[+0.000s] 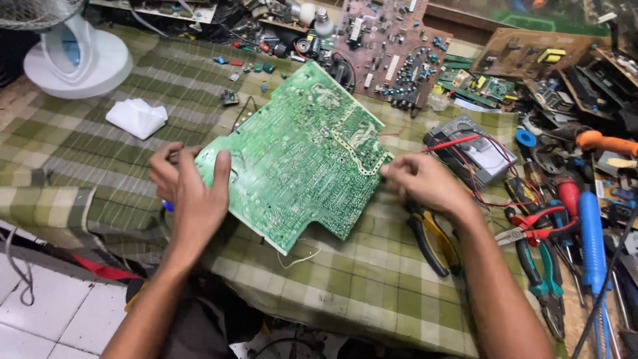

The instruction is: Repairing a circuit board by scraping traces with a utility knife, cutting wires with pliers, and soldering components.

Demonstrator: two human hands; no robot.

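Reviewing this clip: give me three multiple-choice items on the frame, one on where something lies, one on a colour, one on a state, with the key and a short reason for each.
1. Where does the white crumpled tissue lie?
A. On the checked cloth, beyond the left hand
B. On top of the circuit board
C. Under the pliers

2. What colour is the circuit board between the hands?
A. Brown
B. Green
C. Blue

3. How is the board held?
A. Lying untouched on the cloth
B. By the right hand alone
C. Left hand at its left edge, right hand at its right edge

Key: 1 A, the tissue sits on the cloth near the fan base. 2 B, its solder side shows green. 3 C, fingers of both hands meet opposite edges.
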